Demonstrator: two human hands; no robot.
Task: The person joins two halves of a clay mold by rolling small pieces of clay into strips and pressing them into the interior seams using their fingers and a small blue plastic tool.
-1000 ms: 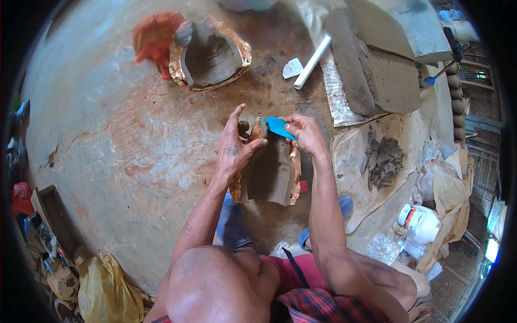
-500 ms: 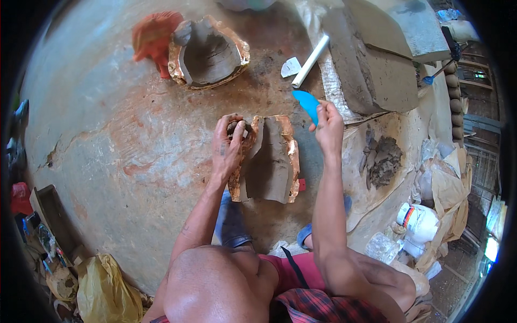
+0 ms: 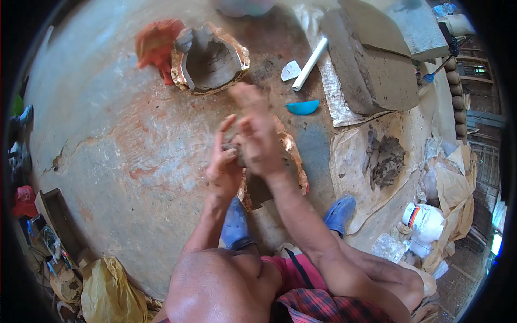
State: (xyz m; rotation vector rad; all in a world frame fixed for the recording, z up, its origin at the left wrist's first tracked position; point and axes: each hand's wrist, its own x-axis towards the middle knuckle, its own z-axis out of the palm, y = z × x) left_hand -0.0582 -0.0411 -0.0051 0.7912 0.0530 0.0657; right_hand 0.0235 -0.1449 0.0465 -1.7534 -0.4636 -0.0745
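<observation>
Red-orange cloth (image 3: 156,46) is lying toward the far edge of the floor (image 3: 91,167), just beside a far mould (image 3: 244,60) whose grey inner wall (image 3: 215,64) is covering the inside, so that piece seems to be well along. Nearer the person, the left hand (image 3: 223,172) is reaching up and forward from its slanting left forearm (image 3: 202,223), fingers curling upward and apparently pinching a small grey clay lump (image 3: 232,146). Overlapping it from the right, the right hand (image 3: 258,142) is blurring, its right forearm (image 3: 304,220) angling inward and its wrist crossing over the work; whether its fingers are pressing together or touching the lump, one cannot tell. Beneath and just right of the hands, between two blue shoes (image 3: 340,212), the near mould (image 3: 293,156) is resting on the floor, a clay lining (image 3: 261,191) showing inside; most of it is hiding under the arm, so what is left to finish there is staying unclear. Past its far end a blue scraper (image 3: 303,108) is lying free, near a white tube (image 3: 311,64). Farther right a large clay block (image 3: 366,64) and clay scraps (image 3: 385,161) are sitting toward the floor's right edge, seemingly spare material.
</observation>
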